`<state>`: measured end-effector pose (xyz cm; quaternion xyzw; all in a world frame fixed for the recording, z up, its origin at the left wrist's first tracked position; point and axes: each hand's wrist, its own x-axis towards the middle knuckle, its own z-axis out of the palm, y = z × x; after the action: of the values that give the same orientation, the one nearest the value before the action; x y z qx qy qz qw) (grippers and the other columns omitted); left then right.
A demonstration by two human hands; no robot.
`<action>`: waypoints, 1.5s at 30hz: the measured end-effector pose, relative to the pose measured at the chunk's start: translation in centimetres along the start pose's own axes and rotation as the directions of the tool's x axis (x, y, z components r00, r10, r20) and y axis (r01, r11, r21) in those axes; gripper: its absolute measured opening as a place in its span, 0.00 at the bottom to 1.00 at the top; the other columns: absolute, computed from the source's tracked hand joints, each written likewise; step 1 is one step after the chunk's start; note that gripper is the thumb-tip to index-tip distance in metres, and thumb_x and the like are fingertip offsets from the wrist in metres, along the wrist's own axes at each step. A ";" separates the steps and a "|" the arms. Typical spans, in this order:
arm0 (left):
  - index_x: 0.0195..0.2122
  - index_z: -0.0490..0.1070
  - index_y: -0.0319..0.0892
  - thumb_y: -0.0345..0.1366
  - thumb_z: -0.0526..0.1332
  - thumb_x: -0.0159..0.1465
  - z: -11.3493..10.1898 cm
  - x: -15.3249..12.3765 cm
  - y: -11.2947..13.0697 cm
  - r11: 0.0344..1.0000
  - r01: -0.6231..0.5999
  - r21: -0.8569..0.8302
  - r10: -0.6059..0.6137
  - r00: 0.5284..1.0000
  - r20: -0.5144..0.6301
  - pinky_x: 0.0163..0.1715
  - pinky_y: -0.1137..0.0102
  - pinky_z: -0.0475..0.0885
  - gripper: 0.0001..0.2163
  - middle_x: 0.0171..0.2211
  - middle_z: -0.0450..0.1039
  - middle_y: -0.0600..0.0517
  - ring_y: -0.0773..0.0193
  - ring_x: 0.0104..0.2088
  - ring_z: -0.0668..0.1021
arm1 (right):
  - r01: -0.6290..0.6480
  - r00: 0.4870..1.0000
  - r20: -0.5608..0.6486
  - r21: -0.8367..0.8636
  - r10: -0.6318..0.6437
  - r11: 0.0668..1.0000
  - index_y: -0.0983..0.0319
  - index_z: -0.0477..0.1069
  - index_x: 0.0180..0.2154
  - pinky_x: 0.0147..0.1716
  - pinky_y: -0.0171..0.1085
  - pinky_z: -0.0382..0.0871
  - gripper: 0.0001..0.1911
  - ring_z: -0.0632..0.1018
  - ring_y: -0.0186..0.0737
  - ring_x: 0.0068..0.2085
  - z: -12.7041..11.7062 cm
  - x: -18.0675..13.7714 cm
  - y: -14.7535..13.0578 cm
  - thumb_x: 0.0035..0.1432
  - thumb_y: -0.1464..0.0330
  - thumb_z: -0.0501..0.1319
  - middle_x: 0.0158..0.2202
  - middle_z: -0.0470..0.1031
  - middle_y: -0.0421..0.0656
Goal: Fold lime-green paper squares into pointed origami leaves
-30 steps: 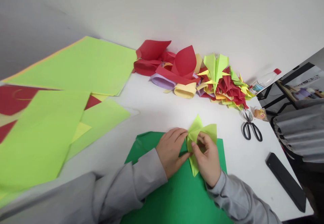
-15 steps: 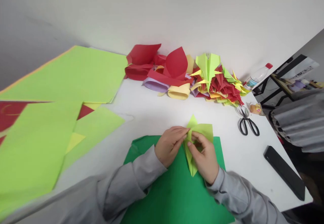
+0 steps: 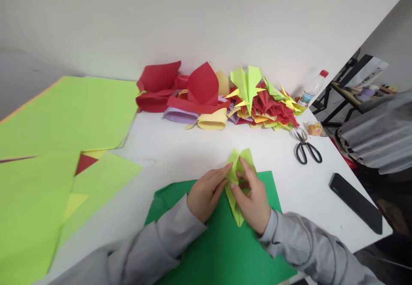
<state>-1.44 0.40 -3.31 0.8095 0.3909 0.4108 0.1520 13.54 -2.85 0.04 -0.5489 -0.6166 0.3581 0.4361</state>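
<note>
A partly folded sheet of yellow-green paper (image 3: 237, 214), narrow and pointed at its lower end, is between my two hands. My left hand (image 3: 207, 192) pinches its left edge, fingertips close together near the middle. On the other side my right hand (image 3: 252, 199) grips the paper with thumb and bent fingers, the index finger on the upper right flap. Part of the folds is hidden behind the right fingers. Beneath both hands lies a large green sheet (image 3: 225, 255) with a folded left corner.
Large light-green sheets (image 3: 80, 113) cover the left of the table. Rolled red paper (image 3: 202, 85) and a heap of folded paper pieces (image 3: 267, 100) line the wall. Scissors (image 3: 307, 147), a small packet (image 3: 315, 129), a bottle (image 3: 312, 89) and a black case (image 3: 355, 203) lie right.
The upper right flap of the yellow-green paper, spread wide before, now stands narrower and folded upward under my right fingers. The whole view has shifted slightly.
</note>
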 end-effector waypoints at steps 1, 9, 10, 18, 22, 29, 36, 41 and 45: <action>0.60 0.60 0.44 0.29 0.51 0.67 0.0 0.0 0.1 1.000 -0.015 0.007 0.015 1.000 0.004 0.43 0.68 0.76 0.20 0.45 0.76 0.46 0.62 0.44 0.79 | 0.007 1.000 0.000 -0.001 -0.007 1.000 0.60 0.57 0.61 0.39 0.40 0.73 0.30 0.76 0.42 0.42 0.0 0.0 -0.1 0.56 0.71 0.56 0.46 0.74 0.49; 0.64 0.51 0.48 0.28 0.48 0.68 0.1 0.1 -0.3 0.998 -0.059 -0.008 0.059 0.997 0.050 0.41 0.68 0.75 0.24 0.44 0.76 0.48 0.62 0.41 0.78 | 0.067 0.997 -0.032 -0.070 -0.069 0.995 0.62 0.55 0.59 0.40 0.42 0.75 0.29 0.78 0.41 0.40 0.3 -0.1 0.7 0.55 0.75 0.54 0.43 0.75 0.48; 0.64 0.53 0.48 0.30 0.49 0.68 0.1 0.1 -0.5 1.000 -0.015 -0.025 0.016 0.998 0.062 0.39 0.69 0.76 0.23 0.41 0.76 0.49 0.63 0.39 0.78 | 0.083 0.996 -0.030 -0.099 -0.086 0.992 0.62 0.55 0.58 0.41 0.42 0.75 0.29 0.78 0.42 0.41 0.3 -0.1 1.0 0.54 0.76 0.53 0.43 0.75 0.48; 0.55 0.67 0.43 0.36 0.57 0.62 -0.4 0.9 -2.6 0.974 0.141 -0.175 -0.106 0.975 0.195 0.34 0.70 0.75 0.19 0.32 0.75 0.53 0.65 0.31 0.78 | 0.262 0.958 0.000 -0.402 -0.286 0.877 0.66 0.50 0.60 0.47 0.49 0.73 0.32 0.73 0.49 0.50 0.0 -1.5 1.1 0.53 0.79 0.52 0.50 0.70 0.55; 0.53 0.68 0.44 0.31 0.57 0.59 -0.4 1.0 -2.6 0.962 0.148 -0.228 -0.104 0.975 0.195 0.36 0.70 0.76 0.19 0.34 0.77 0.52 0.65 0.34 0.79 | 0.382 0.892 0.017 -0.565 -0.453 0.731 0.65 0.67 0.43 0.42 0.46 0.72 0.11 0.73 0.47 0.44 -0.9 -2.2 -0.1 0.59 0.76 0.52 0.40 0.72 0.51; 0.48 0.70 0.43 0.27 0.55 0.55 -0.2 1.0 -1.9 0.967 0.151 -0.206 -0.117 0.979 0.166 0.36 0.69 0.76 0.19 0.35 0.78 0.52 0.65 0.34 0.79 | 0.420 0.868 0.147 -0.727 -0.474 0.543 0.63 0.71 0.30 0.31 0.40 0.68 0.11 0.71 0.42 0.32 -1.0 -3.0 -1.0 0.61 0.72 0.53 0.29 0.72 0.46; 0.43 0.73 0.42 0.33 0.57 0.55 -0.5 1.3 -1.3 0.954 0.265 -0.141 -0.240 0.955 0.175 0.33 0.68 0.76 0.15 0.31 0.78 0.52 0.63 0.31 0.79 | 0.488 0.858 0.304 -0.734 -0.415 0.472 0.64 0.73 0.32 0.32 0.42 0.67 0.07 0.71 0.43 0.35 -0.8 -3.1 -0.2 0.59 0.73 0.56 0.37 0.75 0.49; 0.40 0.75 0.41 0.36 0.59 0.51 -0.1 1.7 -1.1 0.888 0.441 -0.128 -0.411 0.888 0.206 0.35 0.66 0.76 0.15 0.32 0.79 0.51 0.60 0.31 0.80 | 0.493 0.868 0.375 -0.724 -0.325 0.483 0.64 0.73 0.34 0.31 0.43 0.67 0.06 0.70 0.44 0.35 -0.7 -2.7 0.0 0.57 0.70 0.58 0.42 0.75 0.50; 0.41 0.75 0.39 0.37 0.59 0.50 0.3 1.9 -1.1 0.838 0.525 -0.146 -0.484 0.840 0.244 0.38 0.63 0.76 0.18 0.33 0.80 0.49 0.58 0.33 0.80 | 0.481 0.875 0.364 -0.724 -0.318 0.494 0.65 0.73 0.35 0.31 0.44 0.67 0.07 0.70 0.45 0.36 -0.8 -2.3 -0.4 0.59 0.69 0.57 0.42 0.76 0.50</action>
<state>-1.05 2.59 -3.11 0.6934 0.5293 0.3118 0.3766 14.20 -5.24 0.36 -0.4904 -0.8570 -0.0182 0.1569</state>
